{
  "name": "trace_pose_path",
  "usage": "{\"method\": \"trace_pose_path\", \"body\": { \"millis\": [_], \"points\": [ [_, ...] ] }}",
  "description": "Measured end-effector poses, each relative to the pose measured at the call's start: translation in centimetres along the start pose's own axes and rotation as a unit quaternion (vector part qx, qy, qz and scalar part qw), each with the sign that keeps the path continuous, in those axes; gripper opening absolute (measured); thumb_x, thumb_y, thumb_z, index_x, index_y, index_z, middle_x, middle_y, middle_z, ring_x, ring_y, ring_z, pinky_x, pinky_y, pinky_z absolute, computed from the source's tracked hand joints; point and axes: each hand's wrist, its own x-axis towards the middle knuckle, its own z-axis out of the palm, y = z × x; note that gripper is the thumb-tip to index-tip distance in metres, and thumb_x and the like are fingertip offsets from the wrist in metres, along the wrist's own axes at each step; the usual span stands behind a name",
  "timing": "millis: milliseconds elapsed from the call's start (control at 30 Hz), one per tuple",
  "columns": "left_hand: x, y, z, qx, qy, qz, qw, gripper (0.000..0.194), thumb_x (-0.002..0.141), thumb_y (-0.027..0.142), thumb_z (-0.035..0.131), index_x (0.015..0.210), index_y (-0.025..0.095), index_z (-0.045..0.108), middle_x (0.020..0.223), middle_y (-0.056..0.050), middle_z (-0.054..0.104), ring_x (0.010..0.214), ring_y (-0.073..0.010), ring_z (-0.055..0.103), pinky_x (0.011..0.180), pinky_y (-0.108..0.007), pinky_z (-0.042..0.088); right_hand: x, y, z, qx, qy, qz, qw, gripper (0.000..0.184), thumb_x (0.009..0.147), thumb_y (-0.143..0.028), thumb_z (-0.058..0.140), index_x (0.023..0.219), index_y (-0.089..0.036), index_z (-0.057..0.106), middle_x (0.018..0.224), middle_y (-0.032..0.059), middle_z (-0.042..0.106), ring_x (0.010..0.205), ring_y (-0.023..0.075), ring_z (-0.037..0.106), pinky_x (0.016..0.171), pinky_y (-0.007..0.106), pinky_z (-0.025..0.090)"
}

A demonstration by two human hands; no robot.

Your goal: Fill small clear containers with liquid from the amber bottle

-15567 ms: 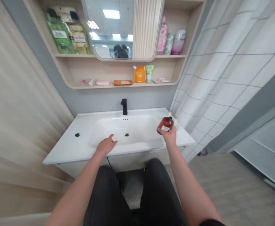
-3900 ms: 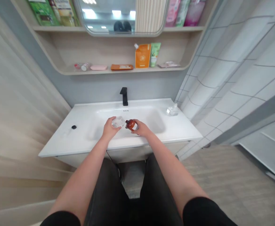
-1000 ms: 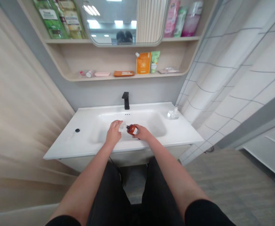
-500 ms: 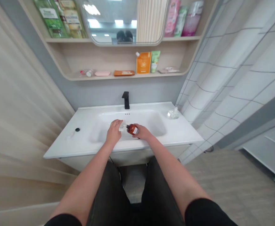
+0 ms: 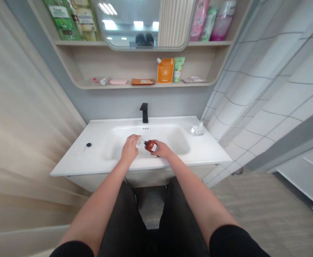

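Glossy white tabletop [image 5: 70, 160] with a recessed rectangular basin [image 5: 180, 138] runs below a pale wood-toned wall shelf [image 5: 119, 63]. An angular black faucet [image 5: 144, 113] stands behind both hands. A small round black disc [image 5: 89, 145] lies at left; a clear pump bottle [image 5: 197, 130] stands at right rear. An upright orange spouted pouch [image 5: 165, 70] and a green tube [image 5: 178, 69] occupy the shelf. Right hand [image 5: 162, 149]: fingers grasp a translucent reddish-brown bottle [image 5: 150, 146] with a white label, tilted over the basin, neck pointing left. Left hand [image 5: 130, 148]: fingers curl around a small, partly hidden clear container [image 5: 139, 143], just beside that neck. Contact and the contents of either vessel cannot be determined.
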Motion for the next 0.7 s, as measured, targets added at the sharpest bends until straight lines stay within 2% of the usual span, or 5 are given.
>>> {"method": "trace_pose_path", "body": {
  "millis": [367, 700],
  "points": [
    [0.07, 0.2, -0.11, 0.001, 0.001, 0.011, 1.0, 0.086, 0.075, -0.011, 0.051, 0.154, 0.02, 0.063, 0.148, -0.015, 0.064, 0.15, -0.0322, 0.054, 0.132, -0.054, 0.047, 0.07, 0.15, -0.07, 0.009, 0.001, -0.012, 1.0, 0.084, 0.068, -0.023, 0.095, 0.147, -0.027, 0.068, 0.138, 0.0062, 0.078, 0.124, 0.032, 0.075, 0.113, 0.044, 0.056],
    [0.08, 0.45, -0.31, 0.003, -0.002, 0.006, 1.0, 0.09, 0.075, -0.011, 0.05, 0.157, 0.024, 0.062, 0.148, -0.014, 0.064, 0.153, -0.0329, 0.052, 0.133, -0.056, 0.046, 0.15, 0.35, 0.06, 0.008, 0.003, -0.012, 1.0, 0.085, 0.067, -0.022, 0.096, 0.147, -0.027, 0.068, 0.137, 0.006, 0.078, 0.125, 0.0323, 0.075, 0.114, 0.044, 0.055]
  ]
}}
